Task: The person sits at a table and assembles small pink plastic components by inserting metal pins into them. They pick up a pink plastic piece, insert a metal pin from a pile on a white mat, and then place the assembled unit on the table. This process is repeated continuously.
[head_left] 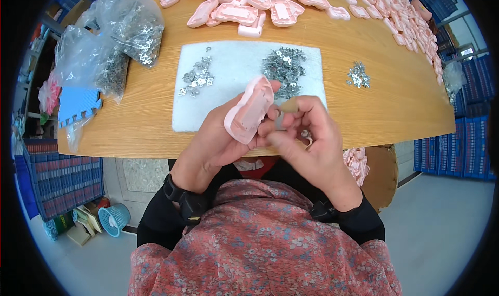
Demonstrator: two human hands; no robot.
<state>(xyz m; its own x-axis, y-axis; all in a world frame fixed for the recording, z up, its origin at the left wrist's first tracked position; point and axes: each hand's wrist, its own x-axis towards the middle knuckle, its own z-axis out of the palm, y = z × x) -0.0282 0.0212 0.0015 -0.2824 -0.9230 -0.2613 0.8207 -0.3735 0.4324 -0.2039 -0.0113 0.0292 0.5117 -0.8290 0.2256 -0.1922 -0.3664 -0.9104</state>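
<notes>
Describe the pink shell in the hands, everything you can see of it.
The pink shell is a pale pink, rounded oblong piece that looks like moulded plastic. Its hollow inner side faces the camera, with a raised rim around it. It is tilted, long axis running up to the right, held above the table's near edge and the white mat. The left hand grips it from below and behind; the right hand touches its right edge with its fingertips. Finer inner detail is too small to tell.

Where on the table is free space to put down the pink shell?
Bare wood lies right of the white mat, below the small clip pile. Another bare strip runs left of the mat, beside the bags. The mat's lower left corner is also free. The far edge is crowded with pink shells.
</notes>
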